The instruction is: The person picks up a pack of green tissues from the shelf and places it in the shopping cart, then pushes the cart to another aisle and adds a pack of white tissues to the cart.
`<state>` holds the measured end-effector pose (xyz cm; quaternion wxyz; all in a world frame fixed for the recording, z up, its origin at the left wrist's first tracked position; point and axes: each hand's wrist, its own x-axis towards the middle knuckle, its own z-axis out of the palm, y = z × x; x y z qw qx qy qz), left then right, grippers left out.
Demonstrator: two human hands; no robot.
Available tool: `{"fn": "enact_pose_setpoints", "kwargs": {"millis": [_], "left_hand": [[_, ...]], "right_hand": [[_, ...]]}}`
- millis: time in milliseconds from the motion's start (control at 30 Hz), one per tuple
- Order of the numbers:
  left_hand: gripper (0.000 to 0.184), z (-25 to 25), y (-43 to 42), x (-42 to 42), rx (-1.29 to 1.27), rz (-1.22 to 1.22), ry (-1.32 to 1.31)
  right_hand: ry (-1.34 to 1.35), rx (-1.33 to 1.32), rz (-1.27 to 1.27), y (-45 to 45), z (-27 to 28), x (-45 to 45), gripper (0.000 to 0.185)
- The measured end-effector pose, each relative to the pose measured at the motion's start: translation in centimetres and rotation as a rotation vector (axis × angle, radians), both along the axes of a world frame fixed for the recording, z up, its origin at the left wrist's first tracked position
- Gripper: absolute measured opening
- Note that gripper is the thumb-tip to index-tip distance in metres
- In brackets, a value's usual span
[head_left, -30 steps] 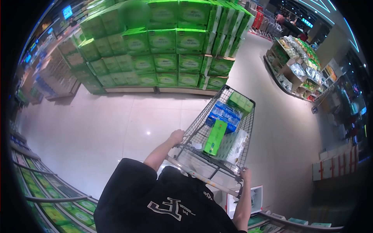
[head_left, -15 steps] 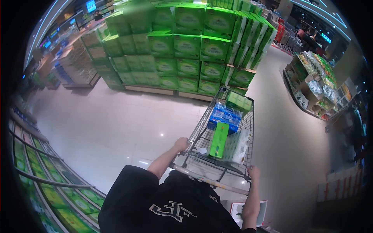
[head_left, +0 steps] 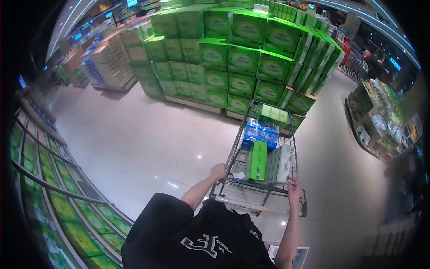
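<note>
A wire shopping cart [head_left: 238, 148] stands in front of me, its handle [head_left: 251, 207] close to my body. My left hand [head_left: 218, 171] is closed on the cart's left rim near the rear corner. On the opposite side, my right hand [head_left: 294, 189] is closed at the right rear rim, beside a clear-wrapped pack of white rolls [head_left: 281, 163]. Next to the rolls lies a bright green pack [head_left: 258, 160]. Ahead of them sit blue-wrapped bottles [head_left: 260, 136], and a light green pack [head_left: 273, 114] fills the front end. A white slip [head_left: 239, 175] lies near the left hand.
A tall stack of green packages [head_left: 244, 58] rises just beyond the cart's front. Shelves of green packs [head_left: 67, 210] run along the left. A produce-like display stand [head_left: 376, 116] is at the right. A red-edged white box [head_left: 300, 256] lies by my right arm.
The view has turned left, so the green stack and display appear farther right. My right hand has shifted forward along the cart's right side. Both hands stay on the cart.
</note>
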<state>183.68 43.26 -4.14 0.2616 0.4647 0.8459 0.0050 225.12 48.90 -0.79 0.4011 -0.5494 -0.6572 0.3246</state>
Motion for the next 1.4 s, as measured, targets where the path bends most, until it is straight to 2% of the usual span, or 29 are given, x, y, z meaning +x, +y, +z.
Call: {"fn": "enact_pose_setpoints", "kwargs": {"millis": [100,167,200,267,400,467,500,567,800,900,933,967,1100,1167,1200,1300,1400], "left_hand": [[0.043,1.0,-1.5,3.2,-0.029,0.022,-0.011],[0.057,2.7,-2.0,5.8,0.014,0.126,-0.017],[0.057,3.3,-2.3,7.1,0.013,0.128,-0.016],[0.074,4.6,-3.8,8.3,0.033,0.182,-0.035],[0.081,5.2,-4.8,11.4,0.068,0.131,-0.030],[0.079,5.4,-5.0,13.6,0.077,0.110,0.006],[0.076,5.2,-5.3,14.1,0.087,0.081,0.033],[0.073,6.7,-6.3,16.5,0.063,0.058,0.068],[0.063,12.4,-10.1,25.0,0.030,0.067,0.010],[0.060,12.3,-9.8,28.1,0.082,0.085,0.020],[0.058,12.3,-9.6,29.0,0.098,0.123,-0.047],[0.057,14.9,-11.7,29.3,0.109,0.161,-0.113],[0.052,16.5,-12.9,33.1,0.194,0.230,-0.177],[0.054,15.8,-12.7,34.2,0.263,0.198,-0.150],[0.054,17.5,-13.6,35.0,0.254,0.198,-0.149],[0.052,18.2,-14.0,37.1,0.333,0.198,-0.180],[0.062,15.4,-13.1,37.9,0.300,0.139,-0.221]], "right_hand": [[-0.077,0.039,-0.056,-4.5,1.5,-0.3,0.026],[-0.073,0.026,-0.065,-6.8,4.3,-0.5,0.022],[-0.103,0.081,-0.057,-7.7,4.9,-0.1,0.021],[-0.058,0.114,-0.051,-9.6,6.5,0.0,0.019],[-0.023,0.094,-0.079,-11.4,7.2,1.3,0.021],[-0.270,0.208,-0.063,-11.7,7.1,2.6,0.022],[-0.277,0.205,-0.069,-11.9,7.1,2.8,0.022],[-0.466,0.272,-0.023,-12.1,8.7,4.8,0.029],[-0.594,0.205,0.066,-11.6,15.4,13.1,0.044],[-0.623,0.208,-0.046,-11.1,14.8,14.9,0.053],[-0.564,0.138,-0.080,-11.6,14.7,14.9,0.055],[-0.504,0.063,-0.111,-14.3,17.1,14.2,0.058],[-0.505,0.069,0.019,-18.1,19.7,14.1,0.052],[-0.471,0.079,0.021,-17.8,19.8,15.1,0.046],[-0.447,0.116,0.024,-18.4,21.7,16.2,0.045],[-0.444,0.145,0.046,-17.8,23.6,18.8,0.040],[-0.514,0.109,0.100,-16.5,24.0,21.1,0.038]]}}
